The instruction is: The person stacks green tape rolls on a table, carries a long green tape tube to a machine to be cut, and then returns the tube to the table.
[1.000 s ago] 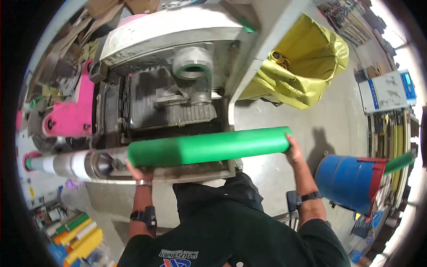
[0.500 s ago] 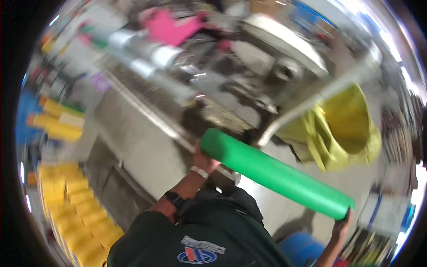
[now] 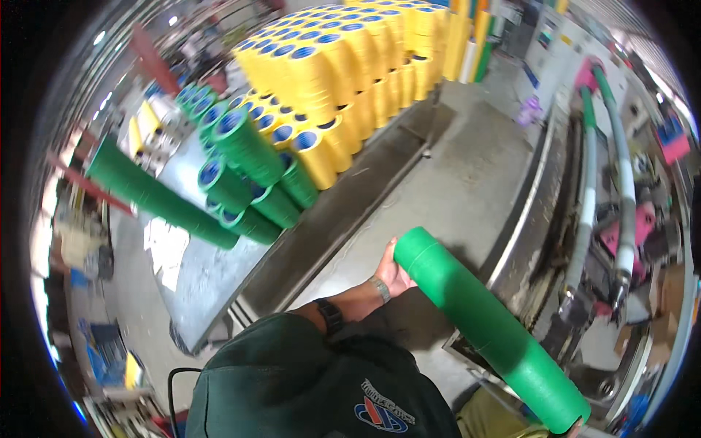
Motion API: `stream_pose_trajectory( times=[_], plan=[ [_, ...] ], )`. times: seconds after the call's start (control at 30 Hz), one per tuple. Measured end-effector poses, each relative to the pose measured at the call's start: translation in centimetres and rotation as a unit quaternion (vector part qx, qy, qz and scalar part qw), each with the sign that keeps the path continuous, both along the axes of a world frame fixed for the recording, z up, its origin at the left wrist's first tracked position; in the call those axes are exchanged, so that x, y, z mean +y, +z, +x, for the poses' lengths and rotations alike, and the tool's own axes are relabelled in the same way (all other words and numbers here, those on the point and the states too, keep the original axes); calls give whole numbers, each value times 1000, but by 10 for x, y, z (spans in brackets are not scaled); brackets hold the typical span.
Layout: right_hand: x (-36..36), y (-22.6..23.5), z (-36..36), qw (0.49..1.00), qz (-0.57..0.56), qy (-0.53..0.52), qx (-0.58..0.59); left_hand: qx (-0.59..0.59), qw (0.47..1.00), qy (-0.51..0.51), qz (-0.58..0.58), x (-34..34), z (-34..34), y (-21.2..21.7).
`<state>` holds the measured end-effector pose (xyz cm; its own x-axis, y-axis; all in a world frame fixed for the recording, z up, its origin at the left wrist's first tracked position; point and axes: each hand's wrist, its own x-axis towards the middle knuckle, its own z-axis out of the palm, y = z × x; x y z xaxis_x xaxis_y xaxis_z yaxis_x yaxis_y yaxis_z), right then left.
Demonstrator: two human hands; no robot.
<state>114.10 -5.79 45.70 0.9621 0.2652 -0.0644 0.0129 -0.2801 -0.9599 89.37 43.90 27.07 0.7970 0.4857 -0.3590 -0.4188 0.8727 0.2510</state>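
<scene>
A long green tape roll (image 3: 485, 325) slants across in front of me, from the middle of the view down to the lower right. A seam line runs round it near its upper end. My left hand (image 3: 394, 271) is closed on that upper end from the left side, its fingers partly behind the roll. At the lower end only a bit of my right hand (image 3: 577, 426) shows at the picture's edge, holding the roll's end; most of it is hidden.
On a grey table (image 3: 191, 281) at left stand green tape rolls (image 3: 250, 146) with blue cores; another long green roll (image 3: 161, 193) lies beside them. Many yellow rolls (image 3: 321, 80) are stacked beyond. A machine with long shafts (image 3: 624, 190) runs along the right.
My view has swung left, bringing the table with green and yellow rolls in front and the machine to the right. The green roll stays between both hands.
</scene>
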Motion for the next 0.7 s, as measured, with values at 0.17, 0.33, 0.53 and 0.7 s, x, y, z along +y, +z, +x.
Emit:
stream_pose_trajectory(
  times=[0.17,0.33,0.53,0.7],
  plan=[
    [92,31,-10,993,38,105,26,-9,991,132,-37,-18,-120,-8],
    [144,23,-20,987,-12,160,20,5,975,222,-31,-21,-230,-25],
    [258,25,-82,958,18,285,-36,-9,937,343,-68,-3,-364,-42],
    [421,115,-255,867,-30,440,-234,-46,861,495,-110,41,-440,-62]
  ],
)
